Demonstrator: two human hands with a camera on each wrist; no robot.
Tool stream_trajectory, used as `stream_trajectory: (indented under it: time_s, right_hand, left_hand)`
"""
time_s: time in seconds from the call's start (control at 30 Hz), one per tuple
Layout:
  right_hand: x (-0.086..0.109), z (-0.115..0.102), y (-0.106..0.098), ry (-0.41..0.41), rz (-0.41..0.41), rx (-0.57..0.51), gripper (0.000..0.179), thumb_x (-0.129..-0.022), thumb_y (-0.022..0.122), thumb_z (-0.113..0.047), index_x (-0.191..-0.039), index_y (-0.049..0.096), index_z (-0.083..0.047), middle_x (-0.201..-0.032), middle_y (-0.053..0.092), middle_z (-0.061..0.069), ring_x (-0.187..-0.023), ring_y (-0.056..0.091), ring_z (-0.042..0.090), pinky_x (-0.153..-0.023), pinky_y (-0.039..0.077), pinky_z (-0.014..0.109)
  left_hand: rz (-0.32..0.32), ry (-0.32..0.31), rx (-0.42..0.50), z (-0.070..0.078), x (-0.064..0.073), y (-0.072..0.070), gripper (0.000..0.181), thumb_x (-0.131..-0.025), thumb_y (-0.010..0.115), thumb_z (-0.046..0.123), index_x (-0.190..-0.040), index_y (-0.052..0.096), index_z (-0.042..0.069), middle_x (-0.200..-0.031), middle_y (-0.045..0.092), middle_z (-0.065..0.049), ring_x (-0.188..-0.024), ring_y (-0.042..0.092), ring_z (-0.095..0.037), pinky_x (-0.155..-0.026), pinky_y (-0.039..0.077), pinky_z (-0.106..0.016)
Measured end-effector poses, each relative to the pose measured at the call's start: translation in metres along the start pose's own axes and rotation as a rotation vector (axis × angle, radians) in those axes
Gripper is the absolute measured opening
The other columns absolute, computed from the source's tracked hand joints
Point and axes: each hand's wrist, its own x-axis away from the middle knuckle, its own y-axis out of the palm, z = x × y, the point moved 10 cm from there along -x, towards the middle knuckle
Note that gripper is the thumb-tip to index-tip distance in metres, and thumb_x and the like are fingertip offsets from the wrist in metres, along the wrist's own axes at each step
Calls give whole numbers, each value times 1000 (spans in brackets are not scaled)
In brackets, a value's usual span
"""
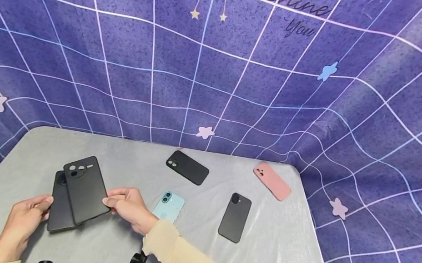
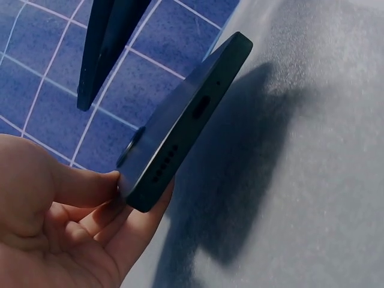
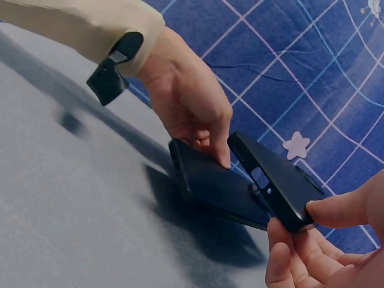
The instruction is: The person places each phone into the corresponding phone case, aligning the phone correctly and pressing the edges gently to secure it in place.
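Observation:
In the head view, my left hand (image 1: pixel 21 216) pinches a dark smartphone (image 1: pixel 59 213) by its left edge. My right hand (image 1: pixel 132 209) grips a black phone case (image 1: pixel 89 193) at its lower right corner, tilted and partly covering the phone. Seen from the left wrist, the phone (image 2: pixel 180 129) is held above the tabletop, its port end facing the camera and its shadow beneath. The right wrist view shows the case (image 3: pixel 279 180) between thumb and fingers, its port cutout visible, close beside the phone (image 3: pixel 219 186).
A light blue phone (image 1: pixel 170 205) lies partly behind my right wrist. Farther back is another black case (image 1: pixel 187 168). On the right are a dark phone (image 1: pixel 235 218) and a pink case (image 1: pixel 272 181). The grey-covered table (image 1: pixel 269 260) meets a purple gridded curtain (image 1: pixel 171 65).

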Motion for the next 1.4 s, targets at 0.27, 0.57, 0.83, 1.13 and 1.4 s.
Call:
stream_trajectory:
  time_s: [0.27, 0.57, 0.83, 1.13, 1.4]
  right_hand:
    - [2, 9, 4, 23, 23, -8, 9, -93, 78, -3, -101, 78, -7, -80, 77, 0, -59, 54, 6, -59, 42, 18]
    - [5, 10, 9, -5, 9, -25, 9, -94, 76, -3, -103, 77, -5, -83, 77, 0, -61, 54, 6, -57, 41, 16]
    - [8, 9, 13, -53, 15, -8, 12, -95, 75, -2, -107, 77, -1, -90, 79, 1, -65, 57, 2, -59, 45, 13]
    - [7, 10, 18, -64, 23, 9, 10, -95, 77, -3, -104, 77, -3, -87, 80, 3, -62, 57, 2, -60, 45, 13]
    - [7, 9, 21, -98, 19, -17, 9, -95, 77, -1, -104, 76, -1, -84, 79, 5, -57, 57, 4, -59, 49, 14]
  left_hand:
    - [-11, 47, 64, 5, 1, 4, 56, -114, 51, 26, -149, 48, -18, -85, 60, 33, -80, 59, 10, -72, 56, -10]
    - [-57, 24, 123, 8, 2, 11, 59, -115, 49, 21, -153, 37, -22, -87, 59, 35, -82, 61, 11, -74, 58, -11]
    - [-100, 21, 187, 9, 1, 16, 59, -115, 49, 18, -154, 33, -23, -88, 61, 34, -84, 64, 13, -75, 59, -12]
    - [-155, 68, 339, 13, 4, 19, 13, -112, 58, 14, -115, 70, 14, -91, 70, 26, -83, 68, 5, -74, 60, -14]
    - [-219, 115, 456, 17, 8, 25, 37, -112, 55, 8, -91, 73, 33, -92, 75, 19, -83, 71, 2, -74, 61, -15]
